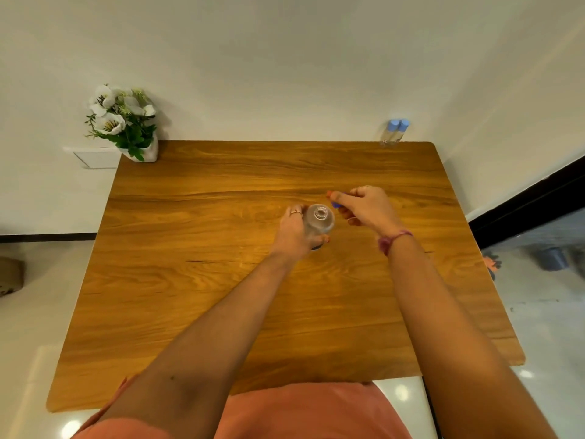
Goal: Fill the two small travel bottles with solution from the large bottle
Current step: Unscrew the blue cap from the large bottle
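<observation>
Solution, if any shows, is hard to make out through the clear round large bottle [319, 220]; it stands upright near the middle of the wooden table [221, 296], its narrow neck open toward the ceiling; the left hand [296, 231] wraps around its left side, I'd say to steady it while the top comes away; the right hand [364, 205], just right of the bottle, is pinched around a small blue cap [336, 205], lifted clear of the neck; the two small travel bottles [394, 134] wait well beyond the large bottle, at the table's far right edge, touching each other, slim clear tubes with pale blue caps on, so neither looks ready for filling yet; a white pot of white flowers [122, 120] sits far left of the bottle; the tabletop is glossy, warm-grained, round-cornered.
</observation>
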`<state>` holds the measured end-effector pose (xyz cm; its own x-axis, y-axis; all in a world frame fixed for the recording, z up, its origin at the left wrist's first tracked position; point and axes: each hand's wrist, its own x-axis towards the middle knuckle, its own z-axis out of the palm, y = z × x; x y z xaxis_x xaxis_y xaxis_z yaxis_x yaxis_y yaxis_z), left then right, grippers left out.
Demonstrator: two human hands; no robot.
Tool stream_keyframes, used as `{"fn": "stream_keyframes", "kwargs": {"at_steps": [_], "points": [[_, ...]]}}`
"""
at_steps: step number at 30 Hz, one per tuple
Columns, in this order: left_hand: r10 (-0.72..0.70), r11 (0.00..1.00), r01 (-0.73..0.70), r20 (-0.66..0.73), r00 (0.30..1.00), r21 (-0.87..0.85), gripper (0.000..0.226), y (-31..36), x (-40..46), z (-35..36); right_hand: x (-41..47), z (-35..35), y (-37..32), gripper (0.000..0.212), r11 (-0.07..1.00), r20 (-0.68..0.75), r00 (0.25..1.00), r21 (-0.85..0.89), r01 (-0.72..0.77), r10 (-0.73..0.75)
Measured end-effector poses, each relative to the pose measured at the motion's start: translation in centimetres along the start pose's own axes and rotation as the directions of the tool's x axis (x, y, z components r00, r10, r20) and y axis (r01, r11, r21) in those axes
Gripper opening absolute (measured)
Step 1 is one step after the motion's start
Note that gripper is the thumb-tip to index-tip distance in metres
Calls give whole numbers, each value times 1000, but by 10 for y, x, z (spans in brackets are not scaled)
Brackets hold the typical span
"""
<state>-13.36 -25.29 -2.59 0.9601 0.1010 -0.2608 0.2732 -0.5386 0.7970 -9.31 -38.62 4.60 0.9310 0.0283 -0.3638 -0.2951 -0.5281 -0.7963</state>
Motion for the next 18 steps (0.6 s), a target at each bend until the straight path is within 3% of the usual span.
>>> {"fn": "stream_keyframes", "kwargs": {"at_steps": [2,3,4,7,12,15,18], "points": [[9,1000,-8,99,995,-11,103,-5,0,-6,4,-11,17,23,968,-51,997,248,-39,54],[-1,1000,2,150,989,-2,110,-6,0,-10,8,-14,29,26,954,-64,995,293,-57,79],[-25,1000,26,189,982,-1,112,-8,0,-14,11,-14,41,32,951,-63,993,300,-78,101],[-101,994,105,226,969,-7,90,-15,0,-28,23,-10,77,42,976,-68,989,179,-120,135],[-150,986,149,-14,989,-70,48,-14,12,-40,29,9,113,45,990,-35,997,-117,-76,72],[-160,978,131,-187,969,-161,39,0,22,-42,32,19,127,47,976,11,1000,-217,17,-15],[-173,956,110,-219,960,-271,34,14,31,-40,36,22,134,49,959,76,996,-276,63,-44]]}}
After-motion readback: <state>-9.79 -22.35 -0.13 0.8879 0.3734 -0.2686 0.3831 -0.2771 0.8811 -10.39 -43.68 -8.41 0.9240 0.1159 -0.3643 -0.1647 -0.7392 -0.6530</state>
